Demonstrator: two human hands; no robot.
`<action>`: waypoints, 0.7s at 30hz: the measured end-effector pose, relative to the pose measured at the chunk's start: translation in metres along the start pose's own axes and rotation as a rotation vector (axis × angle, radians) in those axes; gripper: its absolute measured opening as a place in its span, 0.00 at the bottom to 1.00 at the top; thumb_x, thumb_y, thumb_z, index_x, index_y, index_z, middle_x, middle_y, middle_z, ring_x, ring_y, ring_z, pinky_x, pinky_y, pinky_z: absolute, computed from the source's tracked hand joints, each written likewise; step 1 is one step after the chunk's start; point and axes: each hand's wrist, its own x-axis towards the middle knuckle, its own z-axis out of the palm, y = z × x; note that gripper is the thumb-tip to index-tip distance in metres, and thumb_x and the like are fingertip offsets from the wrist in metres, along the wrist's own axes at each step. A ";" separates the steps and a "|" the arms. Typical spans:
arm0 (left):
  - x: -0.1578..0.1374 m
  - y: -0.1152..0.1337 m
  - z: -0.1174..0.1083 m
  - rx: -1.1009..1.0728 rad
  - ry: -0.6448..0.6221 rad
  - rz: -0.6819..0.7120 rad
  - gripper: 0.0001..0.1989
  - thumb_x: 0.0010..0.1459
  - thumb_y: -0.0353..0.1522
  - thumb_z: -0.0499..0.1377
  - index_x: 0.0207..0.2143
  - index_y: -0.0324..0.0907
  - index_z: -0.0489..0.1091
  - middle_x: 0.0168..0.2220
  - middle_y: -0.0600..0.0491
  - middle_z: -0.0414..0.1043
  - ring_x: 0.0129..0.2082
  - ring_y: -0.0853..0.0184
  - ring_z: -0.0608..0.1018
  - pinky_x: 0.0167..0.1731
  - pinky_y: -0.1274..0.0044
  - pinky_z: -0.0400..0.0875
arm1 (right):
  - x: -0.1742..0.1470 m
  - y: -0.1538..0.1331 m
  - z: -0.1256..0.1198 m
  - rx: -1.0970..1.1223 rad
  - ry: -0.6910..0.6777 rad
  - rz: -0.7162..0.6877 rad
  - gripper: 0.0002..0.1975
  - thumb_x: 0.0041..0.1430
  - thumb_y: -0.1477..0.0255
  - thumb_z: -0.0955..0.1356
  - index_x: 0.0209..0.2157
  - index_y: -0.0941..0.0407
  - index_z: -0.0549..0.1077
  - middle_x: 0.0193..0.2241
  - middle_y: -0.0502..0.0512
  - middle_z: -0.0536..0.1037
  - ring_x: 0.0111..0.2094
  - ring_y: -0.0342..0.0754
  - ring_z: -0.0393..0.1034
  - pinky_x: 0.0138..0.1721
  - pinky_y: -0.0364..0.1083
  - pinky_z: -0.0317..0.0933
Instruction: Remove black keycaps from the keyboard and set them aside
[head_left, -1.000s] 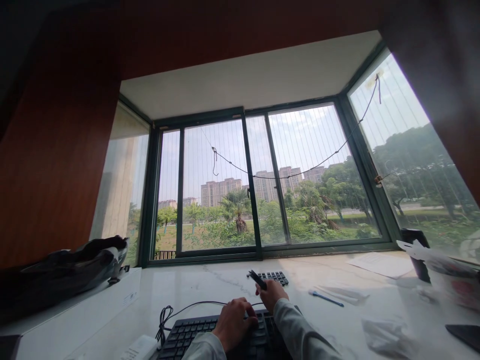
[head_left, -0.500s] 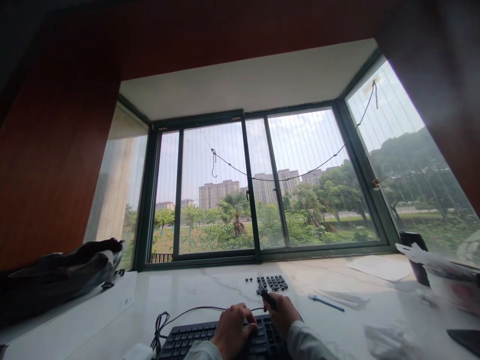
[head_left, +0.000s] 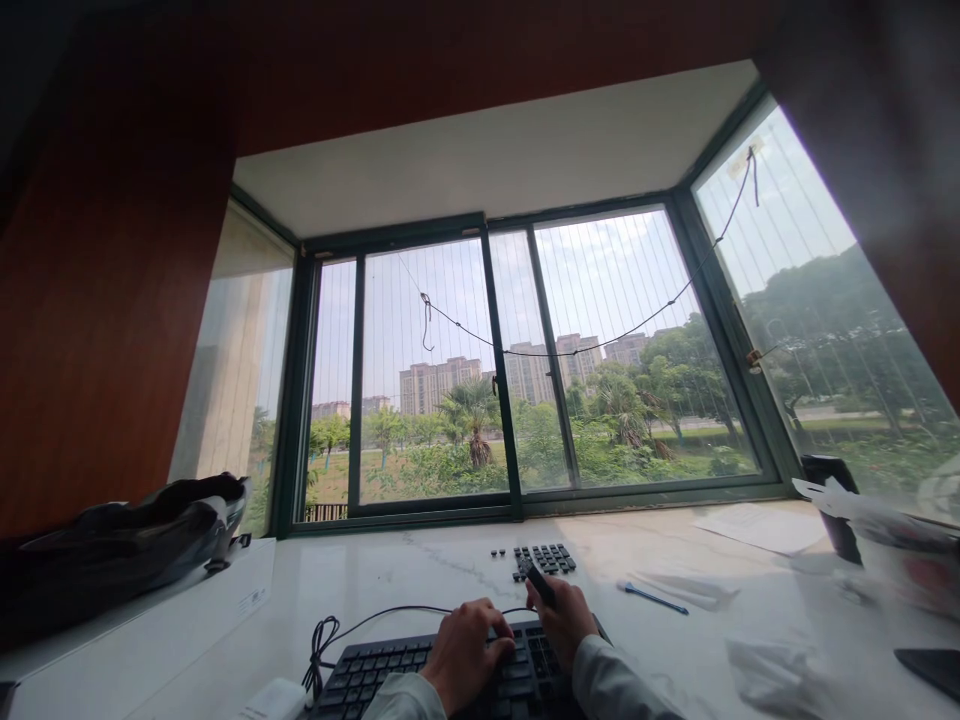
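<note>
A black computer keyboard (head_left: pixel 390 658) lies on the desk, with bare patches at its right where keycaps are off. My left hand (head_left: pixel 469 655) rests over its middle, fingers curled down and thumb pressed on it, holding it. My right hand (head_left: pixel 566 615) is closed around a short dark tool (head_left: pixel 541 587) above the keyboard's right end; the tool's kind is hard to make out. Just beyond it, loose black keycaps (head_left: pixel 551 557) lie in rows on the desk, with two small ones (head_left: pixel 498 552) off to the left.
A coiled black cable (head_left: pixel 322 645) and a white object (head_left: pixel 277 698) lie left of the keyboard. To the right are a thin blue stick (head_left: pixel 654 598), clear plastic wrapping (head_left: pixel 772 665) and a plastic bag (head_left: pixel 892 545). A dark bag (head_left: pixel 135 550) sits on a white box (head_left: pixel 187 620).
My right hand and the dark tool have shifted very slightly right and down. My left hand stays in place on the keyboard. The view has tilted a little.
</note>
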 end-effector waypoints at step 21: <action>-0.001 0.002 0.000 0.018 -0.012 0.035 0.11 0.57 0.38 0.56 0.38 0.51 0.77 0.43 0.57 0.76 0.44 0.64 0.76 0.45 0.74 0.65 | 0.003 0.006 0.007 0.238 0.176 0.041 0.21 0.60 0.59 0.59 0.21 0.52 0.76 0.25 0.55 0.77 0.31 0.51 0.71 0.35 0.47 0.59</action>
